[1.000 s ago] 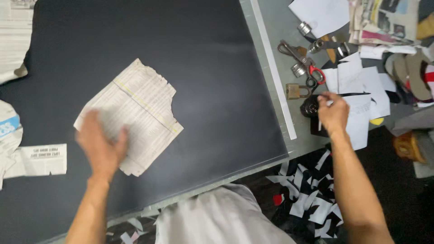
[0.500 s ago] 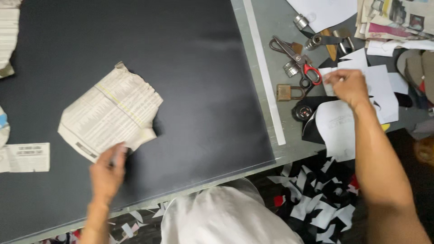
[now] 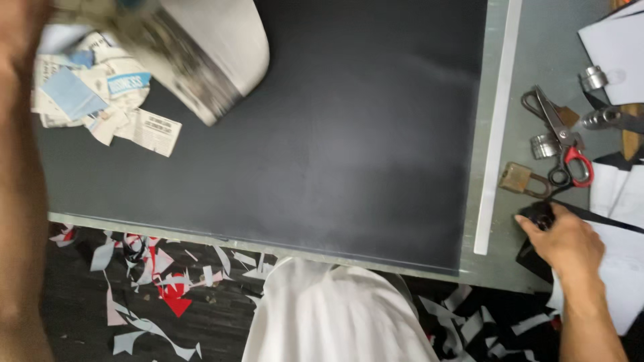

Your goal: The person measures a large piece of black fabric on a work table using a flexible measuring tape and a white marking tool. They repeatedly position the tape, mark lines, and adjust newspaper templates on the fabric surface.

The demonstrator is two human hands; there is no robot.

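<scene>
Step in hand, as judged: clearing the dark matte cutting sheet (image 3: pixel 349 127) on the grey tabletop (image 3: pixel 537 60). The left hand (image 3: pixel 17 30) sits at the top-left frame edge beside a blurred, curled newspaper piece (image 3: pixel 194 53); whether it grasps the paper cannot be told. The right hand (image 3: pixel 567 241) rests curled over a small black round object (image 3: pixel 540 214), near the red-handled scissors (image 3: pixel 563 144). Newspaper scraps (image 3: pixel 100 100) lie at the sheet's left.

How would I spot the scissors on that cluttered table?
Start from the big dark mat and cross the long white strip along its right edge onto the grey table. The scissors lie there, above the right hand and beside a brass padlock; only they have a red handle loop.
</scene>
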